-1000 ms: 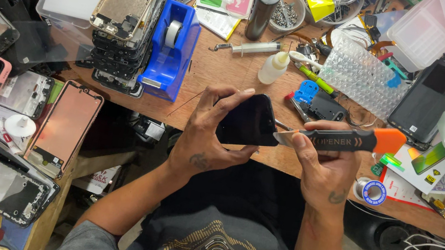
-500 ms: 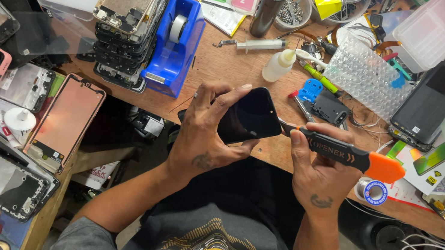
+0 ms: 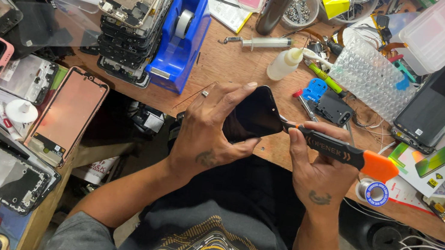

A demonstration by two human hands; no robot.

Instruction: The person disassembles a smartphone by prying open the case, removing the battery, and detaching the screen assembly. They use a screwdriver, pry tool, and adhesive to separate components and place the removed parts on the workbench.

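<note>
The left hand (image 3: pixel 205 134) holds a dark phone (image 3: pixel 253 115) tight, tilted up just above the near edge of the wooden desk (image 3: pixel 227 65). The right hand (image 3: pixel 315 169) is closed around a black tool with an orange end (image 3: pixel 345 154), and its thin metal tip touches the right edge of the phone. A blue tape holder (image 3: pixel 179 44) and a small white bottle (image 3: pixel 285 64) sit further back on the desk
</note>
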